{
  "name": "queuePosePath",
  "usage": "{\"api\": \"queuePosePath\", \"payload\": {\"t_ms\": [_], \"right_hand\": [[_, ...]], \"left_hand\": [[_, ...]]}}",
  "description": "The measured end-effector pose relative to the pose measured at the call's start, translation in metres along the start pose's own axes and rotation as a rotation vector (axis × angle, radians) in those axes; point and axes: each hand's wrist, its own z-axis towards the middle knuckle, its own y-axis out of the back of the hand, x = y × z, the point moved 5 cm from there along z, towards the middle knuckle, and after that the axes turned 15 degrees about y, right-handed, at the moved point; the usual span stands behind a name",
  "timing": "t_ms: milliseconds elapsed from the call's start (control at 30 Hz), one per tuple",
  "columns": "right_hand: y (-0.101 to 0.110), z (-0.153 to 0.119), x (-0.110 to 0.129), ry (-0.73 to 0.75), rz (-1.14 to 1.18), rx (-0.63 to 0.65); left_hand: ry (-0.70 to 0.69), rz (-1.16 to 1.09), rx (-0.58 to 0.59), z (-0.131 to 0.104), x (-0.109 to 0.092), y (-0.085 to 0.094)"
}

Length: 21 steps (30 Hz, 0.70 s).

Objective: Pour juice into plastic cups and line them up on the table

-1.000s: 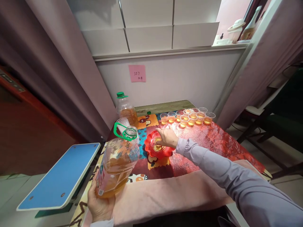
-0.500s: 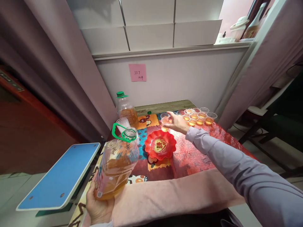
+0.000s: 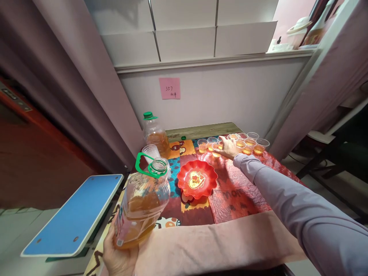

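Note:
My left hand (image 3: 119, 256) supports a clear plastic jug (image 3: 142, 205) from its base. The jug is tilted slightly right, uncapped, with a green handle at its neck and amber liquid inside. Out over the far side of the table, my right hand (image 3: 229, 148) has its fingers around a clear plastic cup (image 3: 216, 148) holding some amber liquid. Several similar cups (image 3: 260, 147) stand in rows about that hand, each with a little liquid. Between my hands sits a red scalloped bowl (image 3: 183, 183) with a gold heart in its middle.
A second jug (image 3: 157, 142) with a green cap stands at the back left, beside stacked cups (image 3: 151, 151). A loose green cap (image 3: 183, 138) lies behind. Pink cloth (image 3: 212, 245) covers the near edge. A blue board (image 3: 73, 214) is at left.
My right hand has moved right with the cup, towards the rows of cups. Two cups at the left end of the rows now show uncovered. My left hand keeps the jug nearly still.

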Motion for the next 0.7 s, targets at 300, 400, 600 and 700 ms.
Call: {"api": "queuePosePath", "payload": {"t_ms": [300, 400, 600, 700], "right_hand": [[-0.019, -0.002, -0.014, -0.023, -0.01, 0.019], [-0.02, -0.002, -0.016, -0.02, -0.006, 0.019], [-0.021, -0.003, -0.015, -0.011, -0.013, 0.025], [-0.02, -0.005, -0.013, -0.008, -0.022, 0.025]], "left_hand": [[-0.053, 0.067, 0.005, -0.002, -0.003, -0.001], [-0.05, 0.068, 0.002, -0.002, -0.002, -0.001], [-0.03, 0.039, 0.009, -0.003, -0.002, -0.002], [-0.039, 0.056, -0.008, 0.0, -0.002, 0.001]]}}
